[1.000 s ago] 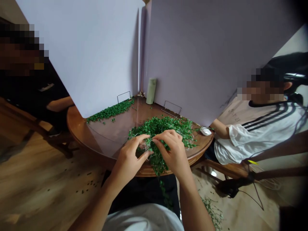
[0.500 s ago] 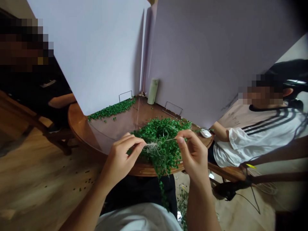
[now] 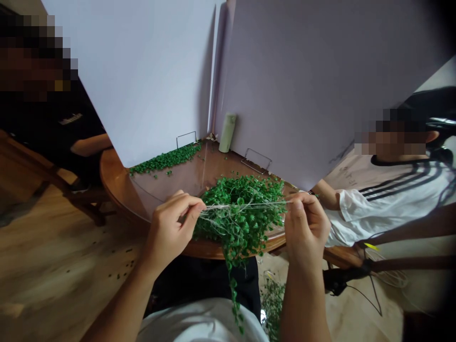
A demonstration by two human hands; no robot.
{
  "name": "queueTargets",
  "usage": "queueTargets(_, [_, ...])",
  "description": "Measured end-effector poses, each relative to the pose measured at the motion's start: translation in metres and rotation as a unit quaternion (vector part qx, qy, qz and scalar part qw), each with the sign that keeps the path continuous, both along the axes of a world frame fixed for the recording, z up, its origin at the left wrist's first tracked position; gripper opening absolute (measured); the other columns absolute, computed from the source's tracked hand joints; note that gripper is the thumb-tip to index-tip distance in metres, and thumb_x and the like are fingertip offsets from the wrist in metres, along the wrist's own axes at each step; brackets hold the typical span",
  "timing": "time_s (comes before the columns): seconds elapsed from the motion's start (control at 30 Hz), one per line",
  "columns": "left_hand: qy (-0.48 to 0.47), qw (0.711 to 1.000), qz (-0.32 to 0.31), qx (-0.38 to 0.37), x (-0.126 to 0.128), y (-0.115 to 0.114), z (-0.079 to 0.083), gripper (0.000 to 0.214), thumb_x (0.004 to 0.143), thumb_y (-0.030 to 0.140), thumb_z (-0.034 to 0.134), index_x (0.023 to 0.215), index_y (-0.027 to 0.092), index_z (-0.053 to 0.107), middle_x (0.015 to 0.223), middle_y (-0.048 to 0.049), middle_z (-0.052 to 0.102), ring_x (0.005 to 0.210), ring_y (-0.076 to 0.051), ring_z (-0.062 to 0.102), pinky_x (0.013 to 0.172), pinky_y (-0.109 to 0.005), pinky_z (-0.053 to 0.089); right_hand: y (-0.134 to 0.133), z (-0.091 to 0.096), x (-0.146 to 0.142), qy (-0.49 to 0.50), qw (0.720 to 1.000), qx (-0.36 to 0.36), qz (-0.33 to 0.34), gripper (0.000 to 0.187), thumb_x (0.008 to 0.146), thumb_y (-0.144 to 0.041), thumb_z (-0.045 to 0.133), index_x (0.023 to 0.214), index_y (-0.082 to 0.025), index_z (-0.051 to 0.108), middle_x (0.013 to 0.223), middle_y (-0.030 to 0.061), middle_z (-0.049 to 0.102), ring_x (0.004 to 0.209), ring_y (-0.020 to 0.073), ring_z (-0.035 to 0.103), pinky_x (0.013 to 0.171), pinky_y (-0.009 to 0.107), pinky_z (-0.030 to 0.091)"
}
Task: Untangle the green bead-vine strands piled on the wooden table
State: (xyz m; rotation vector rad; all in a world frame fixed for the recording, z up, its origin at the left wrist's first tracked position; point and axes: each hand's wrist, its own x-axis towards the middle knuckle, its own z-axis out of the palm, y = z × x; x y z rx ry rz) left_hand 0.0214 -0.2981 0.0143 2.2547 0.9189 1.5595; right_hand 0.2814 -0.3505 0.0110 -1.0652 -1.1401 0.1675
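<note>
Drawn further apart now, the left hand (image 3: 170, 233) and right hand (image 3: 306, 232) have pale stringy roots (image 3: 242, 206) clamped taut in their fingers (image 3: 292, 203), a sideways line across the tangled green sprouts (image 3: 242, 228) sagging over the wooden table edge (image 3: 116, 190), about midway between the hands

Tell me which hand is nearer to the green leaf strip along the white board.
The left hand is nearer, in front of the green leaf strip. The right hand is farther, to its right.
</note>
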Motion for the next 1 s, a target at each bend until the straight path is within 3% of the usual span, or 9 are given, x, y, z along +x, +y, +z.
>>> queueTargets(0.3, [-0.009, 0.999, 0.030, 0.012, -0.006, 0.010, -0.002, 0.018, 0.098, 0.018, 0.057, 0.081, 0.018, 0.062, 0.071, 0.0009, 0.059, 0.066, -0.012, 0.050, 0.066, -0.026, 0.039, 0.003, 0.004, 0.020, 0.060, 0.998, 0.027, -0.016, 0.019, 0.093, -0.037, 0.069, 0.087, -0.020, 0.061, 0.083, -0.0001, 0.054, 0.070, 0.0115, 0.049, 0.063, 0.025, 0.041])
queueTargets(0.4, [-0.012, 0.999, 0.040, -0.016, -0.008, 0.012, -0.007, 0.020, 0.098, 0.022, 0.056, 0.081, 0.017, 0.065, 0.069, 0.0015, 0.056, 0.063, -0.011, 0.048, 0.062, -0.025, 0.037, 0.004, 0.007, 0.018, 0.103, 0.993, 0.021, 0.060, 0.018, 0.093, -0.037, 0.068, 0.089, -0.022, 0.058, 0.082, 0.0001, 0.058, 0.074, 0.0134, 0.057, 0.071, 0.028, 0.047])
queueTargets(0.5, [-0.037, 0.997, 0.041, -0.062, -0.011, 0.014, -0.012, 0.023, 0.099, 0.027, 0.056, 0.082, 0.017, 0.066, 0.068, 0.0023, 0.053, 0.058, -0.010, 0.044, 0.056, -0.024, 0.034, 0.003, 0.013, 0.014, 0.100, 0.987, -0.005, 0.125, 0.018, 0.096, -0.039, 0.062, 0.090, -0.024, 0.055, 0.070, -0.0049, 0.048, 0.058, 0.0113, 0.049, 0.062, 0.029, 0.046])
queueTargets(0.57, [-0.060, 0.994, 0.038, -0.087, -0.014, 0.016, -0.014, 0.025, 0.100, 0.031, 0.055, 0.083, 0.017, 0.066, 0.071, 0.0016, 0.057, 0.057, -0.010, 0.046, 0.054, -0.024, 0.034, 0.000, 0.023, 0.017, 0.026, 0.996, -0.013, 0.087, 0.016, 0.098, -0.036, 0.060, 0.089, -0.024, 0.056, 0.070, -0.0052, 0.043, 0.056, 0.0103, 0.043, 0.057, 0.027, 0.041])
queueTargets(0.63, [-0.072, 0.991, 0.039, -0.104, -0.018, 0.019, -0.014, 0.025, 0.099, 0.033, 0.056, 0.083, 0.017, 0.066, 0.072, 0.0006, 0.061, 0.058, -0.010, 0.049, 0.054, -0.023, 0.035, -0.005, 0.038, 0.025, -0.133, 0.991, -0.017, 0.002, 0.014, 0.098, -0.031, 0.061, 0.087, -0.022, 0.060, 0.075, -0.0024, 0.047, 0.063, 0.0114, 0.046, 0.058, 0.028, 0.038])
queueTargets(0.7, [-0.070, 0.991, 0.043, -0.109, -0.021, 0.021, -0.013, 0.025, 0.098, 0.034, 0.057, 0.083, 0.017, 0.067, 0.071, 0.0004, 0.061, 0.058, -0.011, 0.049, 0.054, -0.023, 0.035, -0.011, 0.059, 0.036, -0.319, 0.946, -0.015, -0.065, 0.010, 0.096, -0.027, 0.064, 0.087, -0.022, 0.065, 0.081, 0.0003, 0.053, 0.070, 0.0128, 0.050, 0.061, 0.029, 0.038])
queueTargets(0.77, [-0.065, 0.991, 0.041, -0.107, -0.022, 0.022, -0.012, 0.025, 0.097, 0.033, 0.057, 0.082, 0.017, 0.067, 0.070, 0.0009, 0.059, 0.057, -0.010, 0.047, 0.053, -0.022, 0.034, -0.017, 0.081, 0.044, -0.439, 0.895, 0.001, -0.082, 0.003, 0.094, -0.025, 0.067, 0.092, -0.023, 0.068, 0.083, 0.0014, 0.056, 0.068, 0.0125, 0.051, 0.059, 0.029, 0.039])
queueTargets(0.87, [-0.062, 0.992, 0.027, -0.104, -0.017, 0.021, -0.010, 0.025, 0.097, 0.032, 0.057, 0.081, 0.017, 0.067, 0.068, 0.0017, 0.057, 0.056, -0.010, 0.046, 0.053, -0.022, 0.034, -0.024, 0.110, 0.046, -0.528, 0.845, 0.023, -0.081, 0.005, 0.093, -0.020, 0.068, 0.095, -0.024, 0.069, 0.085, 0.0037, 0.061, 0.066, 0.0130, 0.054, 0.060, 0.032, 0.043])
queueTargets(1.0, [-0.062, 0.989, 0.013, -0.134, -0.009, 0.017, -0.009, 0.027, 0.098, 0.038, 0.058, 0.084, 0.017, 0.068, 0.071, 0.0010, 0.061, 0.061, -0.011, 0.052, 0.057, -0.022, 0.038, -0.025, 0.139, 0.032, -0.568, 0.815, 0.066, -0.091, 0.011, 0.094, -0.018, 0.067, 0.099, -0.027, 0.068, 0.087, 0.0035, 0.064, 0.068, 0.0136, 0.057, 0.063, 0.033, 0.045])
